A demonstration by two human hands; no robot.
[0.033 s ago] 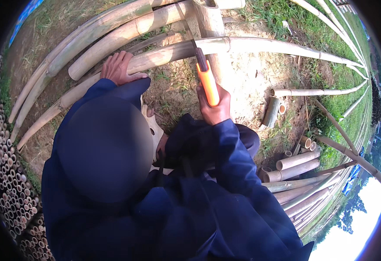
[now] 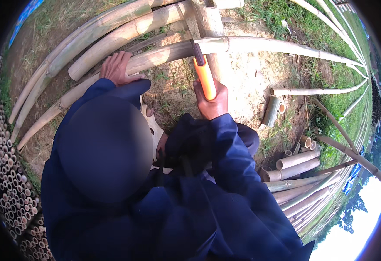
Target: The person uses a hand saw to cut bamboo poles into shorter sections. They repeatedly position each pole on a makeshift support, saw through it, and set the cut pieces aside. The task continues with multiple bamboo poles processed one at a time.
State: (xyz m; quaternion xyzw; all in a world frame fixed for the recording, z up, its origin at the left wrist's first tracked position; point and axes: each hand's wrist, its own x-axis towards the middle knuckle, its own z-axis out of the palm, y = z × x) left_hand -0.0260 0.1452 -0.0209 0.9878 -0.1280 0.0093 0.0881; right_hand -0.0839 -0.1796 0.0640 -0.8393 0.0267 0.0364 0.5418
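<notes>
A long pale bamboo pole [image 2: 260,44] runs across in front of me, resting over a thicker upright-lying bamboo piece [image 2: 211,27]. My left hand [image 2: 117,69] grips the pole from above, its fingers lying over the far side. In my right hand [image 2: 212,100] is a hand saw with an orange handle [image 2: 204,78]. Its thin dark blade lies across the pole, beside the crossing with the thicker piece, and points away from me. A blurred dark round shape [image 2: 105,150] hides part of my left arm.
Further bamboo poles [image 2: 125,37] lie beyond the left hand. A stack of cut bamboo tubes [image 2: 14,187] shows its round ends at far left. Short cut pieces [image 2: 270,112] and a bamboo pile [image 2: 297,167] lie to the right. Slanting poles [image 2: 351,153] stand near the grass.
My right hand and the saw have moved slightly toward me and to the left. My left hand stays in place on the pole.
</notes>
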